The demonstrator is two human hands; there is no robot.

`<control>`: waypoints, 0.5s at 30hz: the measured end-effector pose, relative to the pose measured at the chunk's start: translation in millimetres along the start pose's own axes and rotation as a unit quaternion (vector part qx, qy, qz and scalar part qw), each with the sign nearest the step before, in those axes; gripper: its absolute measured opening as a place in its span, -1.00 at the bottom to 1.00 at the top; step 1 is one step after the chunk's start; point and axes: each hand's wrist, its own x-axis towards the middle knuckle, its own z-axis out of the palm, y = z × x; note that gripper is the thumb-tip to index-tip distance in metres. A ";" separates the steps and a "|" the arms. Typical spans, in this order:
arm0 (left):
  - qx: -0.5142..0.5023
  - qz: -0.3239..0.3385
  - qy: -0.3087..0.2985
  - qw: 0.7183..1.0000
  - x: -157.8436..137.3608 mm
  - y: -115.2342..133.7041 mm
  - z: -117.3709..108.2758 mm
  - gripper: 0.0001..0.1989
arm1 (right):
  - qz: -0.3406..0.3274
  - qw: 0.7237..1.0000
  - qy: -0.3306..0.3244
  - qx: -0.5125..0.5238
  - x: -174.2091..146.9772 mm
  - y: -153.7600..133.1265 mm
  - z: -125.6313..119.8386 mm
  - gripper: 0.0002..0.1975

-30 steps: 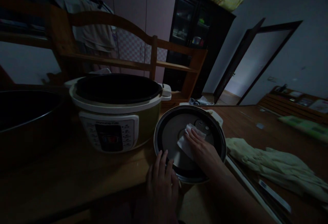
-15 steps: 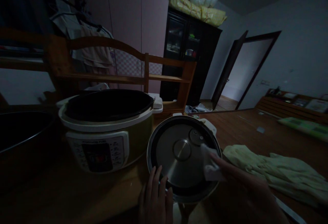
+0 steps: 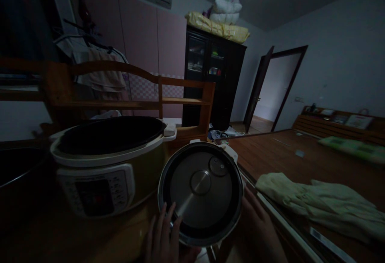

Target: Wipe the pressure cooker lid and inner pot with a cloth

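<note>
Lid (image 3: pixel 201 209): sitting off the cooker (image 3: pixel 144 170), which is standing uncovered at left. Your left hand (image 3: pixel 164 235) is clasping the lid, near left; your right hand (image 3: pixel 261 221) is resting at right, grip hidden.

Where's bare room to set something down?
Brown wooden tabletop, between the round white-and-olive cooker and left hand; brown wooden platform, between crumpled pale-green cloth and green-checked mat. Crowded: at the round grey metal lid, hemmed by cooker, left hand and right hand.
</note>
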 end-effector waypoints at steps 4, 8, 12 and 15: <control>0.007 0.039 0.009 0.999 1.8 3.7 -0.6 -0.25 | 0.078 0.983 -0.050 0.156 -10.8 4.7 34.3 -0.43; 0.009 0.094 0.009 0.996 10.5 15.5 0.9 -0.57 | 0.098 0.964 -0.037 0.244 -14.0 10.5 48.4 -0.52; 0.017 0.177 0.019 0.984 27.9 28.1 1.0 -0.66 | 0.112 0.954 -0.033 0.276 -14.2 19.5 48.4 -0.54; 0.030 0.204 0.004 0.978 42.6 35.7 1.0 -0.57 | 0.097 0.966 -0.014 0.239 -17.9 24.5 48.0 -0.57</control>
